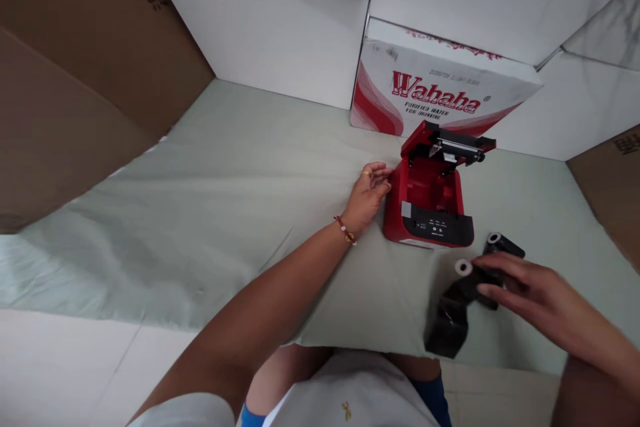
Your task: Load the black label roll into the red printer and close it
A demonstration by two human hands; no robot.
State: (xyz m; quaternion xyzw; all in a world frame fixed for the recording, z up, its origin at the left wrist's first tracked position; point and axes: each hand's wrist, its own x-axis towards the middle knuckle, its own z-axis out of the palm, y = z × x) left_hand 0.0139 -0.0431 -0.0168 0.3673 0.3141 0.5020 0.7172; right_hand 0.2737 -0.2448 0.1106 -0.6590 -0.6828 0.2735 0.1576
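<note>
A red and black label printer [435, 230] stands on the cloth with its lid [450, 143] raised, and its red inside shows. My left hand [373, 190] is at the printer's left side, fingers stretched out and fingertips at the casing, holding nothing. In front of the printer, to the right, my right hand [525, 283] grips a roll of black ribbon [473, 280] with a pale core between thumb and fingers. A glossy black strip [447, 330] hangs from this roll towards the table's front edge. Just behind my right fingers lies another black roll [506, 245] with a white core.
A pale green cloth [240, 167] covers the table. Behind the printer stands a Wahaha water carton [445, 90] against stacked white boxes [285, 27]. Brown cartons rise at the left [90, 80] and the right edge. The table's front edge runs just before my lap.
</note>
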